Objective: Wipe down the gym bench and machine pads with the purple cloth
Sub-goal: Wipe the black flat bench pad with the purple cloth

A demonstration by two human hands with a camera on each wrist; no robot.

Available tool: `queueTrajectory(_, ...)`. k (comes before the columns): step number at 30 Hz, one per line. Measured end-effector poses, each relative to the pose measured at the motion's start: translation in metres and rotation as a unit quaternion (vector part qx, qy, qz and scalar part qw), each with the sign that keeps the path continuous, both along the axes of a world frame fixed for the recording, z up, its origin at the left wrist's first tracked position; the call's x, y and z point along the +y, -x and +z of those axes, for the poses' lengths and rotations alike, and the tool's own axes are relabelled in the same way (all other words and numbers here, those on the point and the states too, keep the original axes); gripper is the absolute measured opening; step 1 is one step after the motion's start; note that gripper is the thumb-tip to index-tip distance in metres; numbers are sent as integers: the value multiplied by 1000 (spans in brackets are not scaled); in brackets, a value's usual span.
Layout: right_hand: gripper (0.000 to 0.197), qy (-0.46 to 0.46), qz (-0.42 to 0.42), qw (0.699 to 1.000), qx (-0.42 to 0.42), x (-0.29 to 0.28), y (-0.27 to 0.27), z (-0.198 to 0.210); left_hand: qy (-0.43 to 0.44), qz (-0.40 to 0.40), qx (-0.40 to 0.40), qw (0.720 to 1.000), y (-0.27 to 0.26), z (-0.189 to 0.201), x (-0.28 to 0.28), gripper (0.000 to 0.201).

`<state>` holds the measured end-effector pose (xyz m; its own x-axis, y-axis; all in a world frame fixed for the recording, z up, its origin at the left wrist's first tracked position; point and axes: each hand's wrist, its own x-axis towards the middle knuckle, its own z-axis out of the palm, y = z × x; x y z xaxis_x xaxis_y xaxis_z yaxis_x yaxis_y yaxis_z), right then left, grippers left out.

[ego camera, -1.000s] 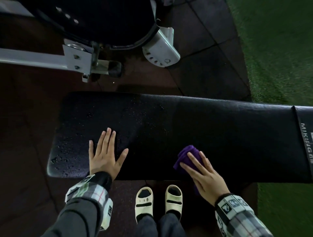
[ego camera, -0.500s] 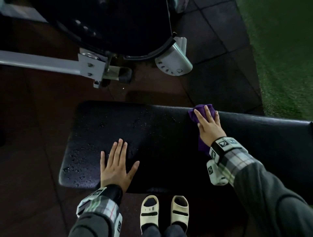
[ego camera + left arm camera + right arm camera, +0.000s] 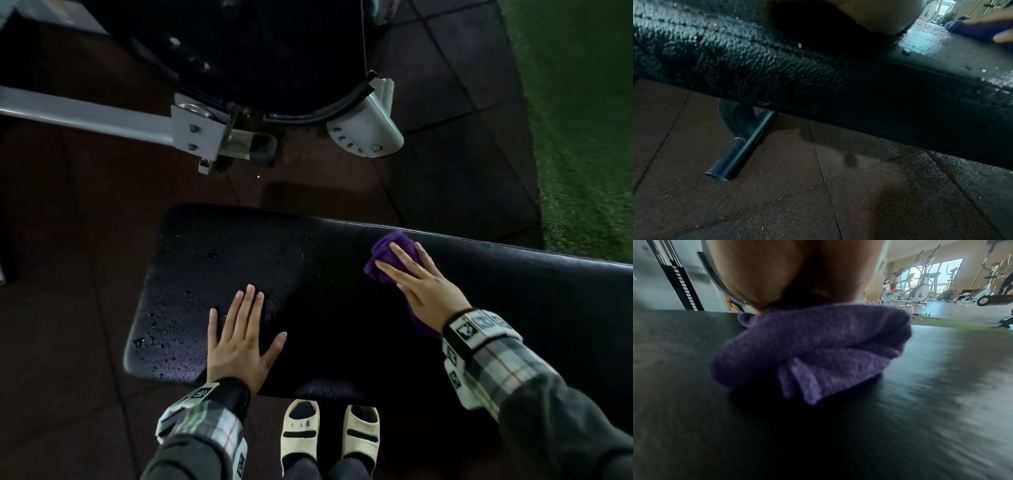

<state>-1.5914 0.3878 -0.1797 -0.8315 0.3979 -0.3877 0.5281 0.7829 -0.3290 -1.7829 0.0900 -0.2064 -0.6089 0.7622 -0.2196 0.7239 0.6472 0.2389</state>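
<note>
Purple cloth (image 3: 385, 260) lies pressed under the flat right hand (image 3: 423, 286); left hand (image 3: 239, 337) splayed on bench (image 3: 325, 308).

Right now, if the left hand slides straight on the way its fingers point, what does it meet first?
Only the wet bench pad; the left hand would reach its far edge, then bare floor. The way looks free.

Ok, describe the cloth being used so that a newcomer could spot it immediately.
Find the long black bench pad across the frame. Near its far edge, the right hand presses flat on a bunched purple cloth, the only coloured thing on the pad.
</note>
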Motion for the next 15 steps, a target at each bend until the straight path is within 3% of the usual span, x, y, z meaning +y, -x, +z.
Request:
queueTrajectory(3, 63, -6, -59, 998, -10, 14, -11, 2, 3, -1, -1, 1000, 0, 0, 1, 78)
queueTrajectory(6, 61, 2, -160, 987, -33, 27, 10, 2, -2, 1, 0, 1000, 0, 0, 2, 78)
queueTrajectory(8, 59, 3, -177, 983, -46, 28, 31, 2, -8, 2, 3, 1000, -1, 0, 1, 78)
queueTrajectory(12, 61, -5, -88, 996, -35, 9, 58, 6, -10, 1, 4, 1000, -2, 1, 1, 78)
queueTrajectory(15, 70, -4, 4, 1000, -2, -9, 44, 3, -9, 3, 5, 1000, -2, 0, 2, 78)
